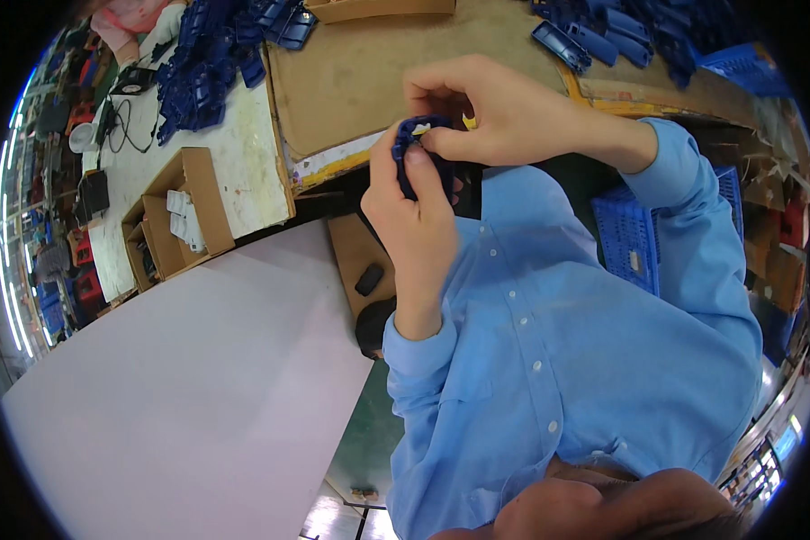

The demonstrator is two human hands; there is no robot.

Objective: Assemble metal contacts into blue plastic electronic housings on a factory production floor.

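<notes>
My left hand is closed round a dark blue moulded plastic part, held up just past the near edge of the workbench. Its thumb presses on the part's upper face. From the right, my right hand reaches over with its thumb and fingers bent in a pinch at the part's rim. A small pale yellowish piece shows at the part's opening beside the right thumb. Something small and yellow peeks out between the right hand's fingers; its kind is hidden.
Blue plastic parts are heaped at the far left, and blue shells at the far right. A cardboard box with white packets stands left. A blue crate sits low right. Another person's gloved hand is far left.
</notes>
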